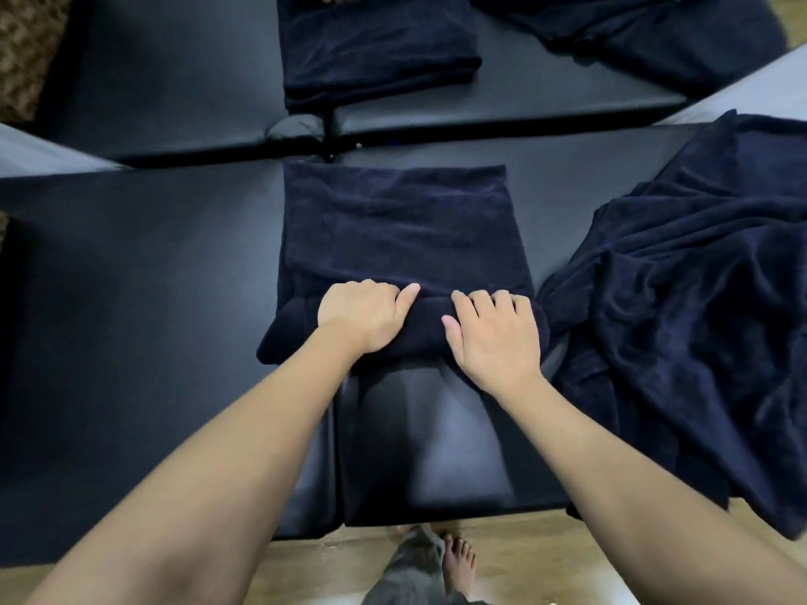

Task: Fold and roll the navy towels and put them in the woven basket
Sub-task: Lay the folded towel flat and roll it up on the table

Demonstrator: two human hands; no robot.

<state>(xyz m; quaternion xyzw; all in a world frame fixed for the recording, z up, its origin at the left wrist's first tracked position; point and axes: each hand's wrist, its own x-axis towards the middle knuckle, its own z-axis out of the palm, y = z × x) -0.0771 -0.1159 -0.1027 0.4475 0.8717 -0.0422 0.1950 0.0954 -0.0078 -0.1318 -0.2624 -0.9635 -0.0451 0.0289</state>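
On the near black padded table [153, 299], no basket shows; four lots of navy cloth can be counted across the view. At centre lies the navy towel [401, 238], folded into a long strip and rolled up at its near end. Left hand [364, 312] rests on the left half of that roll, fingers curled over its far side, thumb pointing right. Right hand [493, 331] sits on the right half, fingers bent over the top, thumb lying along the near face. Both forearms reach straight forward. Beyond, on the far table [174, 80], a folded towel [375, 50] lies flat. Right of it sits a crumpled towel [646, 32], and a loose heap of towels [685, 299] drapes the near table's right edge.
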